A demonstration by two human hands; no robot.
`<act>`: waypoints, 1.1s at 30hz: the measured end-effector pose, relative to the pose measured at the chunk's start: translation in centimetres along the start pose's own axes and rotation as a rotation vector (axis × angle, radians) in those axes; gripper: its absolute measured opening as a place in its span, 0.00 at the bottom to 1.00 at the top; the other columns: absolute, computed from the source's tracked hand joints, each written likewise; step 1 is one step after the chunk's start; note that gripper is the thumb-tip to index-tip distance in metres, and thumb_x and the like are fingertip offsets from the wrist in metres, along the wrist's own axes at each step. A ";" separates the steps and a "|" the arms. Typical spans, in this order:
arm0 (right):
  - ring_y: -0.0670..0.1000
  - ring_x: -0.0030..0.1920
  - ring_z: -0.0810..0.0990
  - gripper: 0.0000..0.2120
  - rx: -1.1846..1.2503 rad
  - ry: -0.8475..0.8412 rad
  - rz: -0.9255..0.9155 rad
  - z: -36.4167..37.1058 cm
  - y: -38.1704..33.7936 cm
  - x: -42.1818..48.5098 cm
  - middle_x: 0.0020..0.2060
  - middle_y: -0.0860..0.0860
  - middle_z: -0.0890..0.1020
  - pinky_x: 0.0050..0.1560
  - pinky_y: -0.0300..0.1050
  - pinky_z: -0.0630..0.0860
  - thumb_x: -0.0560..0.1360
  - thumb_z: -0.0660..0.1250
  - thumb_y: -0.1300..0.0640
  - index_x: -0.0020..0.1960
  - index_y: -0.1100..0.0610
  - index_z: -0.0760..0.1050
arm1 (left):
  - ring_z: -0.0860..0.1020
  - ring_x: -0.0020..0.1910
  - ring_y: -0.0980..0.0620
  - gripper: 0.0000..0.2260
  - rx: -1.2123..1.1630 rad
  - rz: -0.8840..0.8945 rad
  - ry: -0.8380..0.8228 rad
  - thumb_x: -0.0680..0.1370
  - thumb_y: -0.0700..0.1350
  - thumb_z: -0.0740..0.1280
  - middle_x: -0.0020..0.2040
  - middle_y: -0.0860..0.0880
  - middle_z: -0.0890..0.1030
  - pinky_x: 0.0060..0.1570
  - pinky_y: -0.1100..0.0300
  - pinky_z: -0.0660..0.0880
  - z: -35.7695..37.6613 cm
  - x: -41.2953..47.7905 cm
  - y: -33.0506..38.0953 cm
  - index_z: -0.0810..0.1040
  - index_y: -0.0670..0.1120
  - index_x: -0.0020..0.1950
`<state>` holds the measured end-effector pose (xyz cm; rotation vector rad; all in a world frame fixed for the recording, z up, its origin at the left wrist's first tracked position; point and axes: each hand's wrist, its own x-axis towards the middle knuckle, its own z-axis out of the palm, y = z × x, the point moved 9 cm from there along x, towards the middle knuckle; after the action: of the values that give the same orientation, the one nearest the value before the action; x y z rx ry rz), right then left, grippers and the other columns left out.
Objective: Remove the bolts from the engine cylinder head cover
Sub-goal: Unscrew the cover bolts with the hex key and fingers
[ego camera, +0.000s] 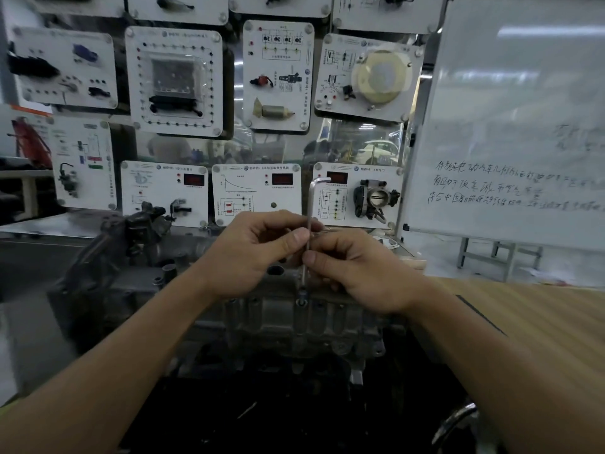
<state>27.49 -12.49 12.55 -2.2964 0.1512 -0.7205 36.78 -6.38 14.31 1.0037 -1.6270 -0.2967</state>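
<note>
A grey metal engine cylinder head cover (288,319) sits in the middle of the view. A long L-shaped hex key (309,204) stands upright with its lower tip in a bolt (302,298) on the cover's top edge. My left hand (258,253) pinches the key's shaft between thumb and fingers. Just below it, my right hand (357,273) pinches the same shaft. The key's short bent arm points right at the top.
Dark engine parts (137,244) rise at the left of the cover. A wooden table (540,322) lies to the right. Behind stand a wall of white training panels (255,191) and a whiteboard (510,126) with handwriting.
</note>
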 end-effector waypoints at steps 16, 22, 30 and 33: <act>0.58 0.36 0.79 0.12 -0.274 0.159 0.135 -5.7 2.0 -6.5 0.33 0.49 0.81 0.42 0.62 0.78 0.81 0.63 0.53 0.41 0.53 0.78 | 0.78 0.52 0.65 0.14 0.300 -0.063 -0.001 0.83 0.48 0.61 0.55 0.62 0.82 0.51 0.67 0.74 5.1 0.7 2.3 0.76 0.55 0.68; 0.41 0.31 0.74 0.18 -0.334 0.221 0.047 -5.4 1.5 -6.7 0.29 0.41 0.77 0.35 0.40 0.72 0.81 0.64 0.57 0.34 0.44 0.74 | 0.80 0.50 0.65 0.12 0.131 -0.114 -0.095 0.83 0.42 0.61 0.52 0.56 0.84 0.49 0.70 0.74 8.2 2.3 1.7 0.80 0.46 0.63; 0.40 0.28 0.72 0.17 -0.334 0.155 0.046 -5.2 1.5 -6.4 0.28 0.39 0.75 0.31 0.30 0.67 0.82 0.63 0.56 0.34 0.48 0.72 | 0.82 0.52 0.61 0.09 0.089 -0.075 -0.090 0.81 0.38 0.64 0.50 0.52 0.86 0.51 0.69 0.76 8.3 2.5 1.4 0.83 0.45 0.57; 0.40 0.27 0.71 0.18 -0.322 0.173 0.064 -5.4 1.7 -6.5 0.26 0.39 0.75 0.30 0.30 0.67 0.81 0.65 0.56 0.32 0.47 0.72 | 0.84 0.49 0.57 0.07 0.085 -0.044 -0.044 0.79 0.38 0.67 0.46 0.50 0.87 0.51 0.66 0.78 8.0 2.8 1.4 0.85 0.44 0.51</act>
<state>19.35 -15.06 11.62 -2.5150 0.4476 -0.9169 29.01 -10.11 14.50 1.1051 -1.6702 -0.2830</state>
